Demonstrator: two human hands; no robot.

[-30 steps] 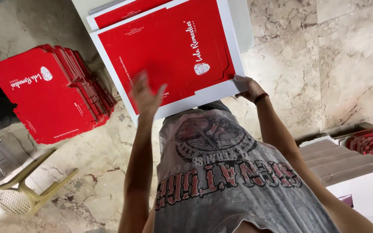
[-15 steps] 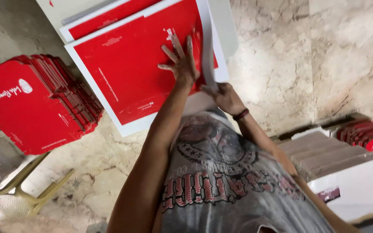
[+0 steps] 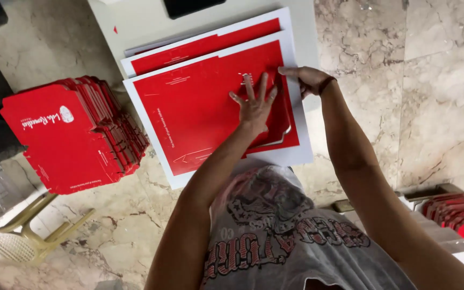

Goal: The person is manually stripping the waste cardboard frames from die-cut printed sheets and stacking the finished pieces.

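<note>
A large red printed card sheet (image 3: 200, 115) with a white border lies on top of a stack of like sheets on a white table (image 3: 135, 24). My left hand (image 3: 254, 102) presses flat, fingers spread, on the sheet's right part, where a die-cut piece is lifting from the sheet. My right hand (image 3: 306, 79) rests at the sheet's upper right edge, its fingers on the white border next to the cut piece. A second sheet (image 3: 205, 45) shows beneath, shifted toward the far side.
A leaning stack of red punched-out box blanks (image 3: 68, 134) stands on the marble floor at left. A plastic stool (image 3: 22, 236) lies lower left. More red blanks (image 3: 457, 212) sit on cartons at right. A dark object (image 3: 191, 6) lies on the table's far end.
The sheet's raised right edge has come down flat. My left hand stays spread on the sheet; my right hand has moved from under the edge up to the sheet's upper right border.
</note>
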